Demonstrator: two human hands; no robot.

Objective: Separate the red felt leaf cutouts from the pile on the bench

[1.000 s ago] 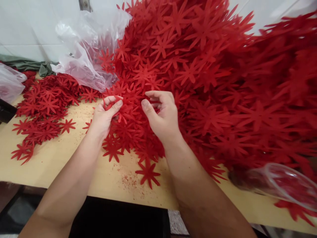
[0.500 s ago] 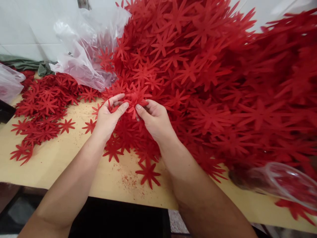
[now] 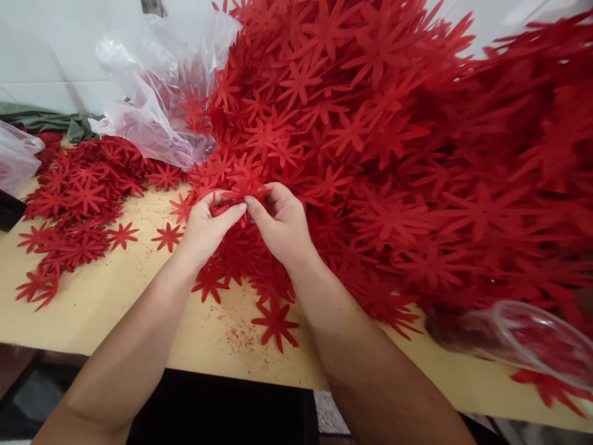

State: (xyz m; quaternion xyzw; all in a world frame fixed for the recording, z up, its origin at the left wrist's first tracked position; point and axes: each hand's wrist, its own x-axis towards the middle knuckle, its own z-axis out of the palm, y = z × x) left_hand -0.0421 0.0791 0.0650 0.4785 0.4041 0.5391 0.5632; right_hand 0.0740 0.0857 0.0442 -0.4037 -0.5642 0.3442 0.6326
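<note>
Between my two hands is a red flower-shaped petal piece (image 3: 245,188), its narrow petals poking out past the fingers. My left hand (image 3: 208,225) is closed on it from the left, thumb along the near side, with more red petals showing in the palm. From the right, my right hand (image 3: 280,222) pinches the same piece between thumb and fingers. The two thumb tips nearly meet. Just behind the hands rises a big heap of similar red petal pieces (image 3: 343,130). The fingers' far sides are partly hidden.
A smaller pile of red petal pieces (image 3: 83,198) lies on the left of the tan table (image 3: 139,327). A clear plastic bag (image 3: 148,93) slumps against the wall. At the right front, a clear plastic container (image 3: 500,334) lies on its side. Red crumbs dot the table's front.
My hands have drawn closer together, the thumbs now almost touching. The held red petal piece has tipped, so its petals show less from above.
</note>
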